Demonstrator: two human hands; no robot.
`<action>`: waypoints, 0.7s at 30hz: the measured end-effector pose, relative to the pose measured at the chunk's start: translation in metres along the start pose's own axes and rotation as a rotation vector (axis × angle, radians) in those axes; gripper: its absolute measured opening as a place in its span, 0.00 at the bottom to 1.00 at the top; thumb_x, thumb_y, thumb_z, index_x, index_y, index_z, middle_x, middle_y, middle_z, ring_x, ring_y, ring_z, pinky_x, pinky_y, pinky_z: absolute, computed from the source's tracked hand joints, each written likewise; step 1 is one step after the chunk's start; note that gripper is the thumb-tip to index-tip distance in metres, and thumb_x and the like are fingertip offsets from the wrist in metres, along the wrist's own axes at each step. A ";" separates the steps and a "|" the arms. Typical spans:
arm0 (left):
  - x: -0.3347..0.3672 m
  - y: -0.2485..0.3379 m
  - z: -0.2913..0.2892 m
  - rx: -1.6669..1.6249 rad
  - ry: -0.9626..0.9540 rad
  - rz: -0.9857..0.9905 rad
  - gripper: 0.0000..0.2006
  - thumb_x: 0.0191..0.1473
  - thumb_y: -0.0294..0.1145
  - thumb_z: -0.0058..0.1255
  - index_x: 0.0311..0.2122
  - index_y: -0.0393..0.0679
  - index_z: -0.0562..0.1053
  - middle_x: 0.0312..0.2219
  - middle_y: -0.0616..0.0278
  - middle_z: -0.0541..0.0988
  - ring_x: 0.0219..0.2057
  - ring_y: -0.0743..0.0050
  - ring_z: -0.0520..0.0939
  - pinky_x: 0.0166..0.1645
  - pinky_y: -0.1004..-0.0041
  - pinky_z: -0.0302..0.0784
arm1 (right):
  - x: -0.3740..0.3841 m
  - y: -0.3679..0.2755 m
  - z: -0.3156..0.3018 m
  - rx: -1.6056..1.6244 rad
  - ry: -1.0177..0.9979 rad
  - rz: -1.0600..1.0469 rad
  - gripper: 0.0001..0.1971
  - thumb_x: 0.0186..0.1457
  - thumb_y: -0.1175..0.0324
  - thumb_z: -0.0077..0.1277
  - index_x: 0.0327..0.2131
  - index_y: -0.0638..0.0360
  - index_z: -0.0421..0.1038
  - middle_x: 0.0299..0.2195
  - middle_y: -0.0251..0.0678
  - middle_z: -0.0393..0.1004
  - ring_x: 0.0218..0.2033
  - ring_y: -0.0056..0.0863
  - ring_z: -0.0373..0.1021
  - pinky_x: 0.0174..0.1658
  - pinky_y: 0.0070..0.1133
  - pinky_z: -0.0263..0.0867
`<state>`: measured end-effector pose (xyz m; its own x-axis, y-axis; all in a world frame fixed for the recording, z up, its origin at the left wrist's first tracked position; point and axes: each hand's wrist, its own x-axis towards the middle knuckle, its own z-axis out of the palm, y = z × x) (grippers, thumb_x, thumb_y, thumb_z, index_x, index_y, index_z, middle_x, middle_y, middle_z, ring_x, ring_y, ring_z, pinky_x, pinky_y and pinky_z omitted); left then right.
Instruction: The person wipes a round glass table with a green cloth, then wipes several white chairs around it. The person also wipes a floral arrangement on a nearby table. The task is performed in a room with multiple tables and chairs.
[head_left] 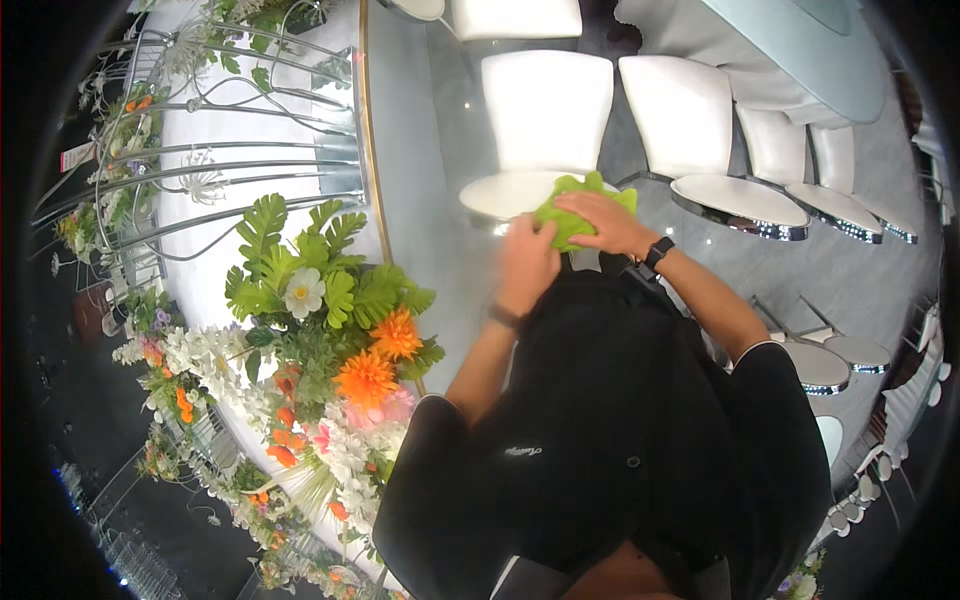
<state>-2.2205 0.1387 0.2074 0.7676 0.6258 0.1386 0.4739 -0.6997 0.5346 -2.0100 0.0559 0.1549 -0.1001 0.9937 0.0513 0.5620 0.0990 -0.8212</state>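
In front of my body is a bright green lobed leaf (572,232), which looks artificial. My right hand (608,222) grips it from above, fingers folded over its middle; a dark watch is on that wrist. Against the leaf's left edge, my left hand (530,262) pinches with bent fingers and is slightly blurred. Whatever lies beneath the leaf is hidden by it and my hands. To my left, a flower arrangement (345,380) holds similar green leaves, a white bloom (304,293) and orange flowers (366,378).
White chairs (548,110) with round seats line the far side and right. At far right stands a round table (820,60) with a pale cloth. A gold-edged white platform (372,150) runs along my left, bearing curved metal rods (270,165) and more flowers.
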 end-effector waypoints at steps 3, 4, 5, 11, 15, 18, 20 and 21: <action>0.008 0.023 0.015 -0.070 -0.043 0.065 0.14 0.43 0.21 0.59 0.38 0.42 0.75 0.38 0.51 0.73 0.42 0.45 0.75 0.45 0.51 0.72 | -0.031 0.019 -0.008 -0.003 0.054 0.029 0.34 0.58 0.55 0.64 0.64 0.56 0.67 0.64 0.43 0.70 0.66 0.44 0.64 0.69 0.38 0.60; 0.009 0.025 0.018 -0.103 -0.068 0.079 0.14 0.43 0.21 0.58 0.39 0.42 0.75 0.38 0.51 0.73 0.43 0.45 0.75 0.46 0.49 0.72 | -0.036 0.022 -0.008 -0.003 0.065 0.061 0.34 0.59 0.55 0.63 0.64 0.56 0.67 0.64 0.43 0.69 0.67 0.44 0.64 0.69 0.38 0.59; 0.010 0.025 0.021 -0.114 -0.064 0.096 0.14 0.42 0.21 0.59 0.39 0.43 0.76 0.38 0.53 0.73 0.43 0.47 0.75 0.45 0.51 0.71 | -0.040 0.024 -0.008 -0.008 0.072 0.049 0.33 0.59 0.55 0.63 0.64 0.57 0.66 0.64 0.43 0.69 0.67 0.45 0.64 0.69 0.38 0.59; -0.004 -0.001 0.020 -0.215 0.019 0.107 0.17 0.41 0.21 0.60 0.41 0.45 0.77 0.42 0.57 0.75 0.45 0.51 0.75 0.49 0.54 0.71 | -0.032 0.009 -0.007 -0.081 0.069 0.025 0.32 0.61 0.54 0.60 0.64 0.57 0.67 0.62 0.43 0.70 0.64 0.46 0.65 0.68 0.38 0.60; -0.022 -0.021 0.012 -0.321 0.208 -0.040 0.20 0.45 0.22 0.63 0.47 0.44 0.77 0.49 0.51 0.76 0.53 0.45 0.75 0.59 0.52 0.70 | -0.011 -0.008 -0.002 -0.091 0.008 0.046 0.30 0.62 0.53 0.59 0.63 0.58 0.68 0.62 0.43 0.70 0.63 0.45 0.65 0.66 0.38 0.61; -0.032 -0.040 0.002 -0.291 0.256 -0.176 0.24 0.48 0.22 0.64 0.53 0.44 0.77 0.55 0.47 0.74 0.58 0.41 0.73 0.65 0.51 0.67 | -0.008 -0.007 -0.003 -0.068 -0.013 0.039 0.30 0.62 0.54 0.59 0.63 0.58 0.69 0.62 0.43 0.70 0.64 0.45 0.65 0.67 0.38 0.60; -0.038 -0.056 -0.009 -0.177 0.183 -0.168 0.27 0.49 0.22 0.64 0.58 0.46 0.76 0.58 0.46 0.73 0.60 0.40 0.72 0.66 0.50 0.66 | -0.015 -0.001 -0.006 -0.047 -0.030 0.037 0.30 0.62 0.55 0.59 0.63 0.58 0.68 0.63 0.43 0.69 0.65 0.46 0.63 0.68 0.38 0.59; -0.040 -0.065 -0.014 -0.104 0.134 -0.113 0.29 0.50 0.22 0.64 0.59 0.46 0.75 0.60 0.46 0.72 0.61 0.40 0.72 0.66 0.50 0.66 | -0.021 0.003 -0.009 -0.041 -0.038 0.039 0.30 0.62 0.56 0.59 0.64 0.57 0.67 0.64 0.43 0.68 0.66 0.46 0.62 0.69 0.38 0.58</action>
<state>-2.2876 0.1640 0.1793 0.6442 0.7436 0.1792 0.5013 -0.5874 0.6354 -1.9982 0.0356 0.1565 -0.1082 0.9941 -0.0029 0.5995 0.0629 -0.7979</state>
